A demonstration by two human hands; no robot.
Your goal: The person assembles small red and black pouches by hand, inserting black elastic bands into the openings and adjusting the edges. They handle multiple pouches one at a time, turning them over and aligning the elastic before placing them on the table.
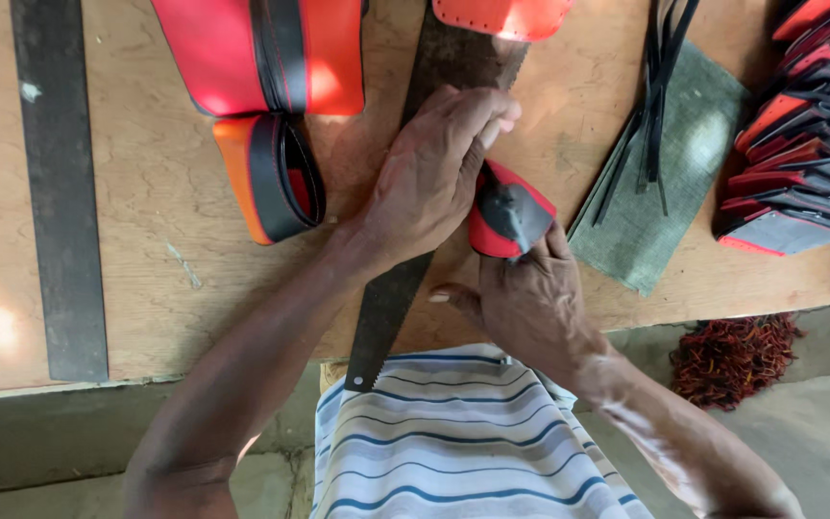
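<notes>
Surface: plywood table (165, 183), lit by patchy sun, grey concrete floor below its near edge.
Piece in hand: small red-and-grey folded leather piece (509, 213), red rim curved around a dark grey face; near the middle of the table's near edge, over a long dark strip (391, 298) lying aslant toward that edge.
Left hand: left hand (434, 173) arched over the piece from the left, knuckles up, fingers curled down onto its top edge, pressed shut on it.
Right hand: right hand (530, 303) coming up from the near edge, fingers tucked under and clamped on the lower side of the piece, thumb out to the left.
Left side: black metal ruler (58, 183) running front to back near the left edge.
Far edge: large red pouch (261, 53) with a black band, orange-and-black pouch (271, 178) just in front of it.
Right side: green cloth (665, 173) under black strips (655, 106); stack of red-and-grey pieces (804, 135) at the right edge.
Floor: heap of red scraps (732, 358).
</notes>
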